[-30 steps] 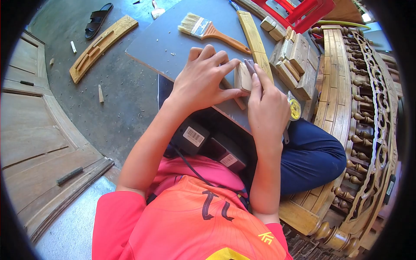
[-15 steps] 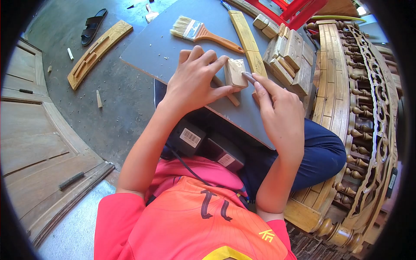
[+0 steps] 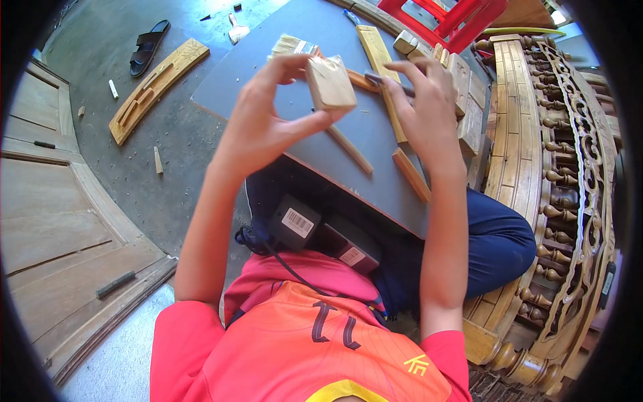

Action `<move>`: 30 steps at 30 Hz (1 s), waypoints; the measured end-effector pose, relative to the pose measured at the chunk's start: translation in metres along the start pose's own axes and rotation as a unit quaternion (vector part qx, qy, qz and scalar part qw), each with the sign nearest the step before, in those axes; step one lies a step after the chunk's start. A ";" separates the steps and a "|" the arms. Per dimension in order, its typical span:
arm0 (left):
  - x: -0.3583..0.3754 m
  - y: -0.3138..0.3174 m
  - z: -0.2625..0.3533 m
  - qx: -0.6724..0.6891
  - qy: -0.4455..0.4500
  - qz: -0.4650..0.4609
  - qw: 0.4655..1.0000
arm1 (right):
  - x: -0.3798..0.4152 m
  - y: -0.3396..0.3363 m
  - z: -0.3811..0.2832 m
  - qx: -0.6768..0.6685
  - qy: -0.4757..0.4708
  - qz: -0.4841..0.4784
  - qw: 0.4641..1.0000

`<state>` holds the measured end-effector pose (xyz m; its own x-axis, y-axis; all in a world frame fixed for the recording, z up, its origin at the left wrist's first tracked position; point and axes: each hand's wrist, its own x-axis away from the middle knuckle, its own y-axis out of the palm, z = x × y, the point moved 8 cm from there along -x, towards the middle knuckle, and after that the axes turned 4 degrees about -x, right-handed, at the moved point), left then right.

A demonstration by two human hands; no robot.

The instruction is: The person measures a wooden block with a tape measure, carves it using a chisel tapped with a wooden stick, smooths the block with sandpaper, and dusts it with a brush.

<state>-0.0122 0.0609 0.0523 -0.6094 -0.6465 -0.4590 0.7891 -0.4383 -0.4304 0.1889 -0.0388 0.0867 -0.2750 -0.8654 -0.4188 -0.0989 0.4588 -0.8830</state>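
Observation:
A small pale wooden block (image 3: 331, 84) is raised above the grey board (image 3: 268, 40), gripped between the thumb and fingers of my left hand (image 3: 271, 110). Its top end looks rough and carved. To the right, my right hand (image 3: 429, 110) pinches a thin dark tool (image 3: 390, 84), whose tip points left toward the block without touching it. Behind the block lies a paintbrush (image 3: 295, 45) with an orange handle, partly hidden. A thin wooden stick (image 3: 350, 149) rests on the board below the block, and a short wooden strip (image 3: 411, 175) lies under my right wrist.
A long yellowish wooden piece (image 3: 378, 57) and stacked wooden blocks (image 3: 462, 80) are on the board. Beyond stands a red plastic stool (image 3: 455, 23). Carved wooden railing (image 3: 562, 187) lines the right. On the floor at left are a curved wooden piece (image 3: 157, 87) and a black sandal (image 3: 149, 48).
My left hand has lifted the block up and to the left, off the board. My right hand has risen with the tool, which is now apart from the block.

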 end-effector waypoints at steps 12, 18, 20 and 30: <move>0.006 -0.075 -0.069 0.184 -0.172 0.066 0.965 | -0.049 0.051 -0.017 -0.068 -0.098 -0.091 0.989; 0.004 -0.086 -0.085 0.197 -0.214 0.145 0.946 | -0.042 0.009 -0.055 -0.213 -0.137 -0.064 0.965; 0.001 -0.083 -0.087 0.208 -0.229 0.146 0.940 | -0.041 0.003 -0.061 -0.142 -0.210 0.002 0.967; -0.016 -0.084 -0.044 -0.135 -0.047 0.122 0.982 | -0.045 0.029 0.014 0.051 -0.194 -0.048 0.978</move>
<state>-0.0727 0.1353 0.0619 -0.3844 -0.7721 -0.5061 0.8544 -0.0899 -0.5118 0.2120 0.0106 0.0771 0.1177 -0.9239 -0.3642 -0.0057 0.3661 -0.9306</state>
